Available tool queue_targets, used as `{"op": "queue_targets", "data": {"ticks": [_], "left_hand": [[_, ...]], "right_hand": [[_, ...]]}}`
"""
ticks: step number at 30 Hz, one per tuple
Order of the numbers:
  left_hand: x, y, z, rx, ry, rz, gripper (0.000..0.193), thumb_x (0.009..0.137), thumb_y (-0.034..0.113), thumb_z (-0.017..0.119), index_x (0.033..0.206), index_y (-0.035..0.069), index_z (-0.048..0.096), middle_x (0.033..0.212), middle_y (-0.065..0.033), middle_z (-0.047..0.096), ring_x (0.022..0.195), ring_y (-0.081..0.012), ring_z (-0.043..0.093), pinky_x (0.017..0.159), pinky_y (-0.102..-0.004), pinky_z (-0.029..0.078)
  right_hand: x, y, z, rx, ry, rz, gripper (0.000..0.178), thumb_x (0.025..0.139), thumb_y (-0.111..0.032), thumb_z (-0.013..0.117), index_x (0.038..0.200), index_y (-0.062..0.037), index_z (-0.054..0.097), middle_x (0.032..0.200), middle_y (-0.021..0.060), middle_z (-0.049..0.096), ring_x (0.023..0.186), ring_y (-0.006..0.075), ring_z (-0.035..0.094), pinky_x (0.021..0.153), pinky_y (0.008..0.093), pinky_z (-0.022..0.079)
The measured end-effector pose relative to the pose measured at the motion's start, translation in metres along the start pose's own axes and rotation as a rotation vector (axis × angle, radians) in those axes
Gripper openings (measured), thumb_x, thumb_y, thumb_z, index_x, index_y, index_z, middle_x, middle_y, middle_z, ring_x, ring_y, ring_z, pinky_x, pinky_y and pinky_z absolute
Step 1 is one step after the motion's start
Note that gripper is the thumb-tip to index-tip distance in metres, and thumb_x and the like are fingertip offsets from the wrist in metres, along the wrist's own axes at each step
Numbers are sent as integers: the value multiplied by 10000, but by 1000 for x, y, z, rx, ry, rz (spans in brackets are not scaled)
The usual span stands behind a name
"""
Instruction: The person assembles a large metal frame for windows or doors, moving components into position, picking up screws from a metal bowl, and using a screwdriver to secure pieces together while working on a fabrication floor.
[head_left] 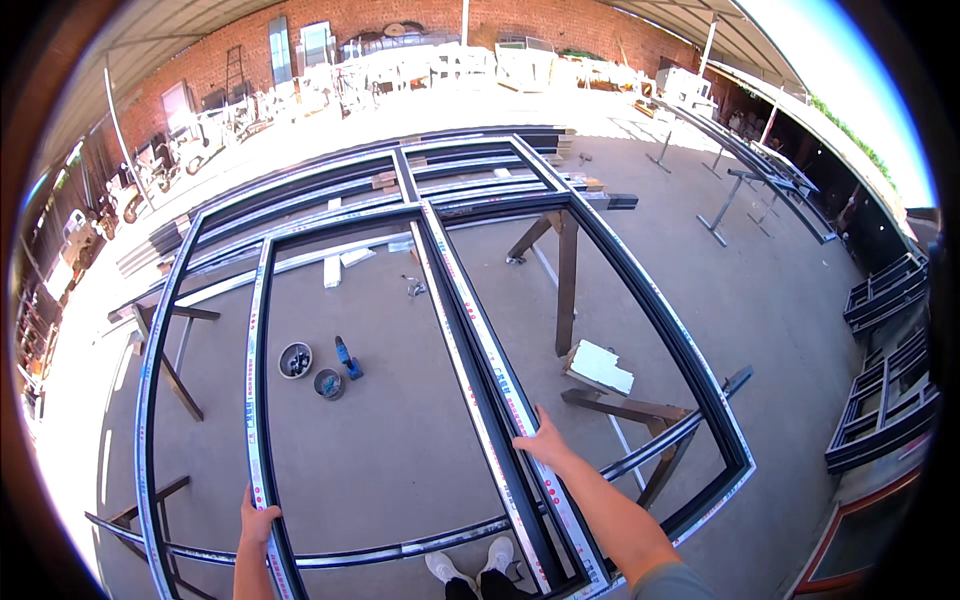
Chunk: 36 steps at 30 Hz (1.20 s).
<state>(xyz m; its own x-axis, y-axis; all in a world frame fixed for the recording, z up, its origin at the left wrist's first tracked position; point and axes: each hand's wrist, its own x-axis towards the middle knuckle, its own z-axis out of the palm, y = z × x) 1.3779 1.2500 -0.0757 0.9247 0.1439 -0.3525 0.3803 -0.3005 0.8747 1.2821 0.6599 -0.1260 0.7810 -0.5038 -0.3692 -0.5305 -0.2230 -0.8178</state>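
A large dark window frame (147, 430) with a printed protective film strip lies across sawhorse-like stands in front of me. Over its left part sits a narrower sash frame (257, 400), also dark with printed film. My left hand (260, 520) is wrapped around the sash's left bar, close to me. My right hand (543, 443) grips the film-covered middle bar (485, 350), its thumb pointing away from me. The undersides of both bars hide part of my fingers.
Steel stands (567, 285) prop the frame. On the floor below are a blue cordless drill (347, 358), two small buckets (296, 360) and a white board piece (600, 367). More dark profiles (480, 135) lie beyond. Finished frames (885, 400) lean at the right.
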Motion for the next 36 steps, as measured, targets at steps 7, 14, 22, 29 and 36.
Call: {"op": "queue_targets", "data": {"ticks": [7, 14, 22, 29, 36], "left_hand": [[5, -44, -10, 37, -81, -61, 667, 767, 62, 624, 1419, 50, 484, 908, -27, 569, 784, -141, 565, 691, -293, 481], [10, -55, -2, 34, -82, -87, 675, 796, 77, 631, 1452, 67, 468, 930, -13, 569, 812, -129, 557, 727, -286, 475], [-3, -47, 4, 52, -49, -86, 662, 804, 72, 629, 1445, 65, 465, 925, -14, 565, 812, -127, 558, 733, -280, 473], [-2, -46, 2, 95, -10, -35, 674, 829, 144, 640, 1472, 67, 453, 937, -32, 581, 798, -145, 573, 695, -296, 485], [12, -46, -8, 124, -39, -60, 643, 821, 131, 641, 1437, 63, 473, 947, -29, 591, 837, -141, 576, 752, -299, 488]], "right_hand": [[13, 21, 10, -70, -91, 36, 1129, 668, -266, 780, 1555, 132, 205, 1398, 333, 539, 1303, 387, 559, 1089, 359, 445], [22, 21, 4, -14, -130, 18, 933, 669, -229, 791, 1437, 118, 391, 1269, 296, 631, 1182, 369, 639, 1023, 378, 491], [22, 21, -4, 20, -102, -21, 813, 680, -217, 806, 1360, 78, 473, 1207, 255, 667, 1110, 333, 663, 990, 367, 497], [20, 19, -3, 49, -126, -1, 891, 687, -208, 799, 1431, 105, 422, 1247, 256, 656, 1149, 326, 651, 1016, 354, 487], [17, 27, 16, 106, -98, 14, 984, 664, -194, 788, 1467, 155, 339, 1264, 277, 644, 1158, 326, 653, 1013, 339, 493]]}}
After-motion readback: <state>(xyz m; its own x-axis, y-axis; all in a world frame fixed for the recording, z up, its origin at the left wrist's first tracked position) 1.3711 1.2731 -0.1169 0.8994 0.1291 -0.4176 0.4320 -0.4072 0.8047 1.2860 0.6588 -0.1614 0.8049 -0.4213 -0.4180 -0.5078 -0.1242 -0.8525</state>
